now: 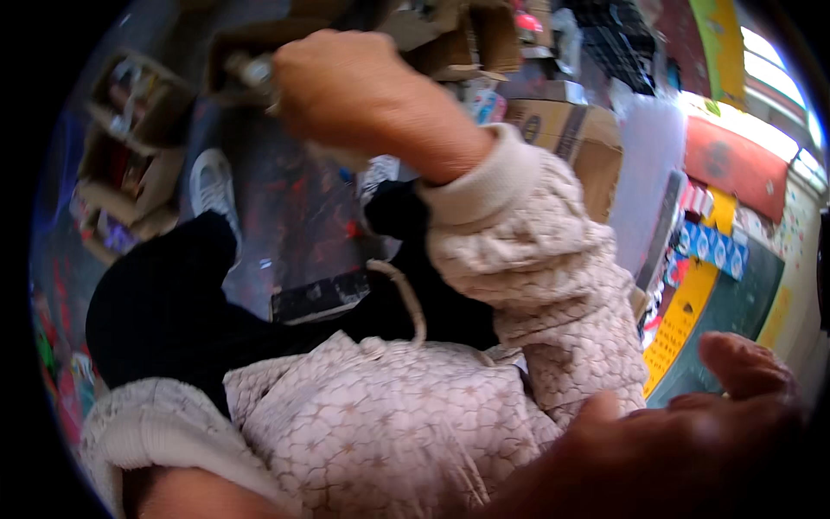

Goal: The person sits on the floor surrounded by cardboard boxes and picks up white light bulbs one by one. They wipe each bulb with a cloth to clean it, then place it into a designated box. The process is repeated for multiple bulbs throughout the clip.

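Observation:
My right hand (333,91) reaches out across the floor, its fingers curled closed and pointing down. What they hold, if anything, is hidden behind the knuckles. Just left of it, a whitish object (253,71) lies in an open cardboard box (220,48); I cannot tell whether the hand touches it. My left forearm (203,495) leaves the picture at the lower left. Close in at the lower right, dark and blurred, is my left hand (683,450), with one digit stretched up apart from the others and nothing visible in it.
Open cardboard boxes with mixed small goods, one a lower box (151,186), stand at left. A closed carton (553,130), a black crate (609,39) and a blue patterned box (713,249) are on the right. Between my shoes (213,186) lies a dark flat block (318,297).

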